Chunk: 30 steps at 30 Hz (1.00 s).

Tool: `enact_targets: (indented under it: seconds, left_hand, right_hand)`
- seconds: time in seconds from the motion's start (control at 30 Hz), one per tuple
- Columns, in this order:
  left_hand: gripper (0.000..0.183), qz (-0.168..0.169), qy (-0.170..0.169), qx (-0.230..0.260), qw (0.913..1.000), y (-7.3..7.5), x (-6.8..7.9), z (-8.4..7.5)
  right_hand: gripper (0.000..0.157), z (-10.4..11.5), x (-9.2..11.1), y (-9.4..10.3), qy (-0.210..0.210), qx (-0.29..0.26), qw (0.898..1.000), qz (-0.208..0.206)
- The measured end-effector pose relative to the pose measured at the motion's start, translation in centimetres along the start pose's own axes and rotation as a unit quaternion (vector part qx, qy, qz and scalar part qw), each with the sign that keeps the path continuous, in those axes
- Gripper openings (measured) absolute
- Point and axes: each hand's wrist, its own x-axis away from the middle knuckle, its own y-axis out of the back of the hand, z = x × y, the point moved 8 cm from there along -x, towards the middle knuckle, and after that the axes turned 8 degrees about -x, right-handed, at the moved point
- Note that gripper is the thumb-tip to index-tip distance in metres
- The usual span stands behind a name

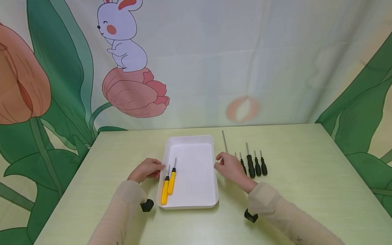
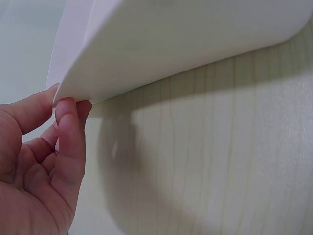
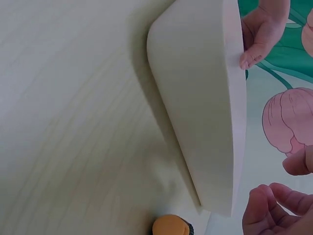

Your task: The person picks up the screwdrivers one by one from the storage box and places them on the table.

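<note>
A white tray [image 1: 194,173] sits on the table with two yellow-handled screwdrivers, one [image 1: 172,180] beside the other [image 1: 165,190], lying at its left side. My left hand [image 1: 150,169] pinches the tray's left rim between thumb and fingers, plain in the left wrist view. By the right rim is my right hand [image 1: 231,167], its fingers bent and thumb apart from them, holding nothing. In the right wrist view a gap separates this hand [image 3: 281,203] from the tray [image 3: 195,98]. A long metal shaft [image 1: 225,141] reaches out behind the right hand, which hides its lower end.
Several black-handled screwdrivers [image 1: 250,166] lie in a row right of the right hand, some partly covered by it. A rounded orange end [image 3: 169,225] shows low in the right wrist view. A printed curtain [image 1: 199,68] hangs behind the table [image 1: 306,190].
</note>
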Motion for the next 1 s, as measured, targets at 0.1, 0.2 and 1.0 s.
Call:
enact_targets:
  seconds: [0.1,0.2,1.0]
  left_hand:
    - [0.035,-0.001,0.002,0.000,1.0000,0.0,0.0,0.0]
    - [0.035,-0.003,0.004,0.001,1.0000,0.0,0.0,0.1]
    - [0.034,-0.001,-0.003,0.005,1.0000,0.0,-0.2,0.2]
  right_hand:
    - [0.019,0.5,0.1,-0.6,0.013,0.001,1.000,0.006]
    - [0.021,0.6,0.2,-1.4,0.015,0.004,1.000,0.019]
    - [0.023,2.0,0.3,-6.1,0.014,0.079,0.994,0.070]
